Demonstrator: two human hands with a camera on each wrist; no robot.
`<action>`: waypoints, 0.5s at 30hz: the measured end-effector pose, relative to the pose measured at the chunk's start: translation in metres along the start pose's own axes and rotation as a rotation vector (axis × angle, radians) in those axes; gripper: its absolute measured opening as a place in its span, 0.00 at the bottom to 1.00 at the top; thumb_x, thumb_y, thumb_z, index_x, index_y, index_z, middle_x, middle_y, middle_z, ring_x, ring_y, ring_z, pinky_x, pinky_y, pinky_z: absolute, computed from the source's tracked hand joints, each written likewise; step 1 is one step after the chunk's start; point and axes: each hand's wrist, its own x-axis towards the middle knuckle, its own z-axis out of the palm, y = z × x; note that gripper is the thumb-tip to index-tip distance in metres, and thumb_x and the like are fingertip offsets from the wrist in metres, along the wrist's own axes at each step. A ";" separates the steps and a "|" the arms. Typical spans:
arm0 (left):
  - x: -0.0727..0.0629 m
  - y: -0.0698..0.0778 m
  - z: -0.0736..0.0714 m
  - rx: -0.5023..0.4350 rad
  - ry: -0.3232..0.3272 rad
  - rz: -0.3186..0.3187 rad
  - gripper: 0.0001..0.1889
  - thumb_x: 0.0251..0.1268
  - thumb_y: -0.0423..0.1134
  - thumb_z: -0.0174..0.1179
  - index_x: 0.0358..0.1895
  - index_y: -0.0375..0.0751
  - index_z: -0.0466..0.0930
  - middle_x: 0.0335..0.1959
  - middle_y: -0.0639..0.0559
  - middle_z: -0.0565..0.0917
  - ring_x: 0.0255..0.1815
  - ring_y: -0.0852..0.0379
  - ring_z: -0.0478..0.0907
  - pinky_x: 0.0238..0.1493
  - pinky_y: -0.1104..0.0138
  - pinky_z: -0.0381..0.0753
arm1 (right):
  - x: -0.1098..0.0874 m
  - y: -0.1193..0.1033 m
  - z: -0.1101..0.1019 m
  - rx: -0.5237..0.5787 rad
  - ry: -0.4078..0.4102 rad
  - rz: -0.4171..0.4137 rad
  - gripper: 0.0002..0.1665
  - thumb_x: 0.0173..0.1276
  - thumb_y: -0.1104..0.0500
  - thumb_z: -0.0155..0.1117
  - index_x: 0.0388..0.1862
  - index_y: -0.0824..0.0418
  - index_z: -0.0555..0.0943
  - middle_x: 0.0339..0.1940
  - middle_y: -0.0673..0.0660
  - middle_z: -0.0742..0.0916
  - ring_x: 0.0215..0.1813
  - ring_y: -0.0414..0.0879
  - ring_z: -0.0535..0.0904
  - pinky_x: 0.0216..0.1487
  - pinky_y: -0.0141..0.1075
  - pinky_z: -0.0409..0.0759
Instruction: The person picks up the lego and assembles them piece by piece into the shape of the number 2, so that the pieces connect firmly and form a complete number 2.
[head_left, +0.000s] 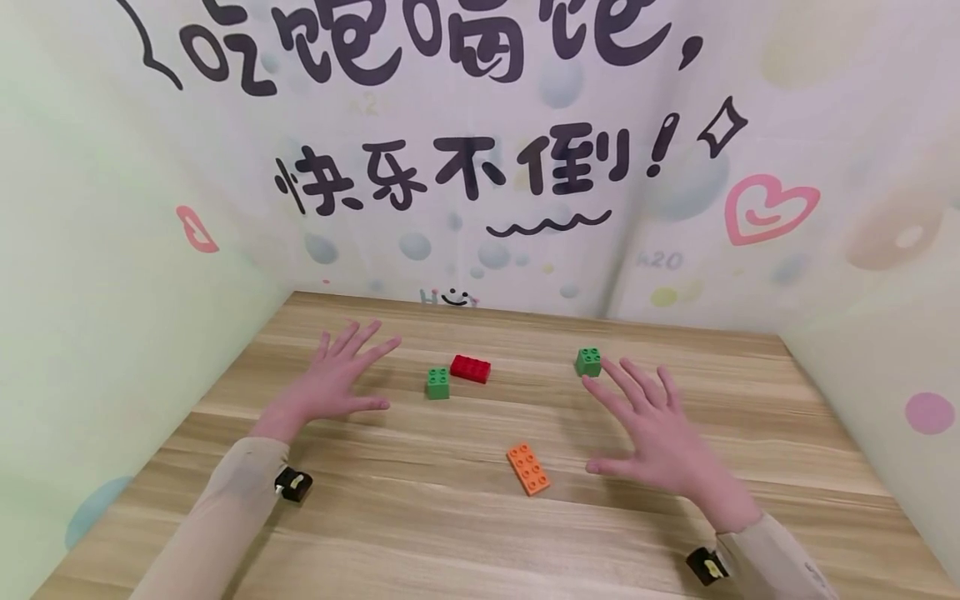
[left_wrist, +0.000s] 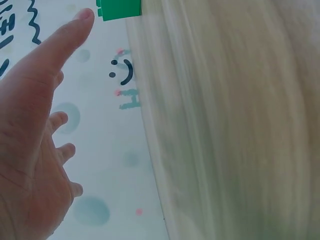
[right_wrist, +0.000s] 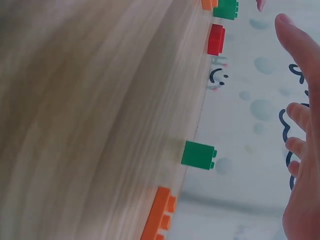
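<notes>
My left hand (head_left: 333,379) is spread above the table's left side, fingers apart and holding nothing. Nearest to it stands a green toy building brick (head_left: 438,383), also partly seen as a green brick (left_wrist: 120,9) by the thumb in the left wrist view. A red brick (head_left: 471,368) lies just behind and right of that one. My right hand (head_left: 660,433) hovers on the right with fingers spread, nothing in it. Its index fingertip overlaps a second green brick (head_left: 588,362) in the head view. Left of the right thumb lies a flat orange brick (head_left: 528,468), studs up.
In the right wrist view another orange piece (right_wrist: 207,4) shows at the top edge. The wooden table (head_left: 420,542) meets a printed back wall (head_left: 450,258) and side walls. Small black devices (head_left: 294,483) sit at both wrists.
</notes>
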 end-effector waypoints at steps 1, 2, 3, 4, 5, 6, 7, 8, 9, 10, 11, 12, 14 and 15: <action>0.001 0.000 0.001 -0.005 -0.001 0.000 0.51 0.54 0.62 0.69 0.79 0.61 0.50 0.83 0.42 0.43 0.81 0.29 0.38 0.71 0.26 0.34 | 0.001 -0.002 0.001 0.009 0.000 -0.003 0.64 0.47 0.22 0.67 0.79 0.47 0.58 0.83 0.54 0.56 0.79 0.62 0.52 0.75 0.65 0.41; 0.001 0.001 0.001 -0.012 -0.002 0.000 0.51 0.54 0.62 0.69 0.79 0.61 0.50 0.83 0.42 0.43 0.81 0.29 0.38 0.71 0.26 0.34 | 0.002 -0.004 0.003 0.018 0.003 -0.006 0.64 0.47 0.22 0.67 0.79 0.47 0.58 0.83 0.54 0.56 0.79 0.62 0.53 0.74 0.66 0.42; 0.002 0.001 0.002 -0.019 -0.002 0.001 0.51 0.53 0.62 0.70 0.79 0.61 0.50 0.83 0.42 0.43 0.81 0.29 0.38 0.71 0.27 0.34 | 0.003 -0.006 0.004 0.023 0.007 -0.013 0.64 0.47 0.22 0.68 0.79 0.47 0.59 0.83 0.54 0.57 0.79 0.62 0.53 0.74 0.66 0.43; 0.002 0.001 0.003 -0.023 0.000 0.003 0.51 0.53 0.61 0.70 0.79 0.61 0.50 0.83 0.42 0.43 0.81 0.29 0.38 0.71 0.27 0.34 | 0.004 -0.008 0.006 0.035 0.008 -0.017 0.64 0.47 0.23 0.68 0.79 0.47 0.59 0.83 0.54 0.57 0.79 0.62 0.53 0.74 0.66 0.42; 0.003 0.001 0.003 -0.027 0.001 0.006 0.51 0.53 0.61 0.70 0.79 0.61 0.50 0.83 0.42 0.43 0.81 0.29 0.38 0.71 0.27 0.34 | 0.005 -0.010 0.007 0.044 0.010 -0.024 0.64 0.47 0.23 0.68 0.79 0.48 0.58 0.82 0.54 0.57 0.80 0.61 0.52 0.74 0.66 0.42; 0.003 0.002 0.004 -0.033 0.004 0.010 0.51 0.53 0.61 0.70 0.79 0.61 0.51 0.82 0.42 0.43 0.80 0.29 0.39 0.71 0.27 0.34 | 0.006 -0.012 0.008 0.056 0.011 -0.030 0.64 0.47 0.23 0.69 0.79 0.48 0.58 0.82 0.54 0.57 0.80 0.61 0.52 0.74 0.66 0.42; 0.004 0.002 0.004 -0.041 0.004 0.013 0.51 0.53 0.60 0.70 0.79 0.61 0.51 0.82 0.42 0.43 0.80 0.29 0.39 0.71 0.27 0.34 | 0.007 -0.014 0.010 0.068 0.012 -0.036 0.64 0.47 0.24 0.69 0.79 0.49 0.58 0.82 0.54 0.57 0.80 0.61 0.52 0.74 0.66 0.41; 0.004 0.003 0.005 -0.051 0.003 0.015 0.51 0.53 0.60 0.70 0.79 0.61 0.51 0.82 0.42 0.43 0.80 0.29 0.39 0.71 0.27 0.35 | 0.007 -0.016 0.011 0.075 0.011 -0.040 0.64 0.47 0.24 0.69 0.79 0.49 0.58 0.82 0.54 0.57 0.80 0.60 0.51 0.74 0.66 0.41; 0.005 0.004 0.005 -0.062 0.002 0.017 0.51 0.53 0.60 0.70 0.79 0.61 0.51 0.82 0.42 0.43 0.81 0.29 0.39 0.72 0.27 0.35 | 0.007 -0.018 0.012 0.082 0.008 -0.046 0.64 0.48 0.24 0.69 0.79 0.49 0.58 0.82 0.55 0.57 0.80 0.60 0.52 0.74 0.66 0.42; 0.005 0.005 0.005 -0.075 -0.002 0.018 0.51 0.53 0.60 0.70 0.79 0.61 0.51 0.82 0.42 0.43 0.81 0.30 0.39 0.72 0.28 0.34 | 0.008 -0.020 0.013 0.088 0.003 -0.046 0.64 0.47 0.24 0.69 0.79 0.49 0.58 0.82 0.54 0.57 0.80 0.60 0.51 0.74 0.66 0.42; 0.006 0.006 0.005 -0.088 -0.006 0.021 0.51 0.54 0.60 0.70 0.79 0.60 0.51 0.82 0.42 0.43 0.81 0.30 0.39 0.72 0.28 0.34 | 0.008 -0.022 0.014 0.089 0.001 -0.049 0.65 0.47 0.24 0.69 0.79 0.49 0.58 0.82 0.55 0.57 0.80 0.60 0.52 0.74 0.66 0.43; 0.006 0.008 0.004 -0.102 -0.009 0.022 0.51 0.54 0.60 0.71 0.79 0.60 0.51 0.82 0.42 0.43 0.81 0.30 0.39 0.72 0.28 0.34 | 0.008 -0.024 0.016 0.091 -0.002 -0.048 0.65 0.47 0.24 0.69 0.79 0.50 0.58 0.82 0.55 0.58 0.80 0.60 0.52 0.74 0.66 0.44; 0.007 0.010 0.004 -0.123 -0.013 0.026 0.51 0.54 0.59 0.71 0.79 0.59 0.52 0.82 0.41 0.43 0.81 0.30 0.40 0.73 0.29 0.34 | 0.009 -0.029 0.017 0.087 -0.010 -0.038 0.65 0.47 0.24 0.70 0.79 0.49 0.59 0.82 0.56 0.59 0.79 0.59 0.53 0.73 0.67 0.46; 0.007 0.011 0.004 -0.130 -0.013 0.027 0.50 0.54 0.58 0.71 0.79 0.59 0.52 0.82 0.42 0.44 0.81 0.30 0.39 0.73 0.29 0.34 | 0.009 -0.031 0.018 0.087 -0.014 -0.031 0.65 0.47 0.24 0.70 0.79 0.50 0.59 0.82 0.56 0.59 0.79 0.59 0.54 0.73 0.67 0.46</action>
